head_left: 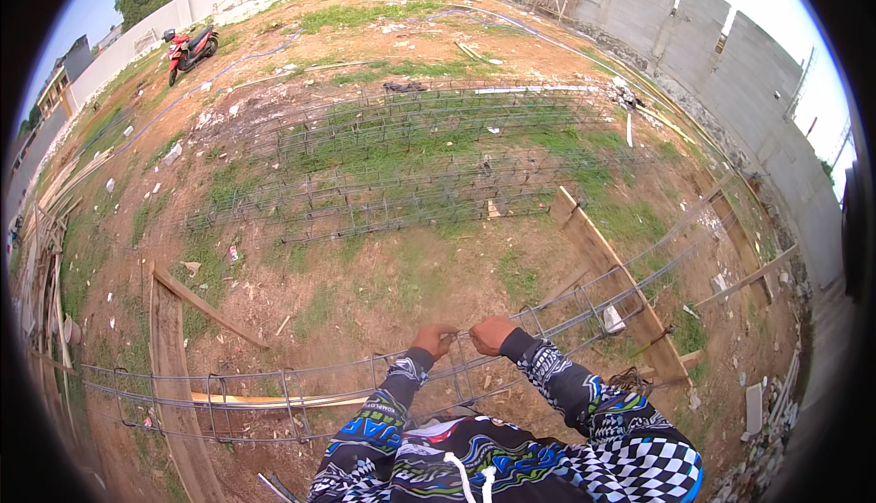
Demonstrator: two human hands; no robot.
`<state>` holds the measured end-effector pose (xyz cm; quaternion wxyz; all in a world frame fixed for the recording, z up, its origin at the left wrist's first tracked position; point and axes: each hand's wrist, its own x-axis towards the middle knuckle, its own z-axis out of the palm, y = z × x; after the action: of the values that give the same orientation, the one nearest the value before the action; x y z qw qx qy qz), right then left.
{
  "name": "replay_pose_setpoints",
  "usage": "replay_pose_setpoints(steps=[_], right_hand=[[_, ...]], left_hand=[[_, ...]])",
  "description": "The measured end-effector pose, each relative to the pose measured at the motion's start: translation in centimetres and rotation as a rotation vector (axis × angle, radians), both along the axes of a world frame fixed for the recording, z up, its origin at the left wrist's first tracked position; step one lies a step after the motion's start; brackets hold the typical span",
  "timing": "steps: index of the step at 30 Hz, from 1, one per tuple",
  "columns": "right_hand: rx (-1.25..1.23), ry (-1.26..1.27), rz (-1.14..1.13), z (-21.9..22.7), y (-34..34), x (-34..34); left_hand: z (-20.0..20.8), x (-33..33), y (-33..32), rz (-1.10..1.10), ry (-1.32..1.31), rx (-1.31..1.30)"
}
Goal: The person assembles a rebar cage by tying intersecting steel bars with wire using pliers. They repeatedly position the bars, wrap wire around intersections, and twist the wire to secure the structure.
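A long rebar cage (290, 394) of thin steel bars with square stirrups runs across in front of me, left to right. At its far upper bar, near the middle, my left hand (433, 341) and my right hand (493, 334) are close together beside a stirrup. Both have their fingers closed in a pinch where bar and stirrup meet. Whatever lies between the fingertips is too small to make out. Under the cage, one wooden board (169, 366) supports it at the left and another board (620, 280) at the right.
More rebar cages (392, 129) lie on the grass farther off. A wooden strip (210, 307) angles off the left board. Long poles (55, 257) are piled at the far left. A red motorbike (192, 51) stands back left; a grey block wall (657, 38) borders the right.
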<state>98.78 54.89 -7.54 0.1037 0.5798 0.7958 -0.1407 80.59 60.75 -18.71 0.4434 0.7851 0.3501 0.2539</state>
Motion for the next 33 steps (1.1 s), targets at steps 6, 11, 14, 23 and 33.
replay_pose_setpoints(steps=[6,11,14,23,33], right_hand=[[0.068,-0.074,0.356,2.1,3.5,-1.7],[0.273,0.240,0.111,-1.7,9.7,0.6],[0.106,0.085,-0.060,-2.3,10.0,0.0],[-0.108,-0.122,-0.223,-2.3,4.9,2.7],[-0.008,0.815,-0.612,-1.8,-4.2,0.5]], left_hand=[[1.8,0.7,-1.9,0.139,0.156,0.044],[2.1,1.7,-2.1,0.216,0.155,-0.117],[3.4,1.8,-2.5,0.317,0.262,-0.125],[2.4,2.4,-2.9,0.404,0.168,-0.001],[1.7,1.9,-1.0,0.330,0.144,-0.238]])
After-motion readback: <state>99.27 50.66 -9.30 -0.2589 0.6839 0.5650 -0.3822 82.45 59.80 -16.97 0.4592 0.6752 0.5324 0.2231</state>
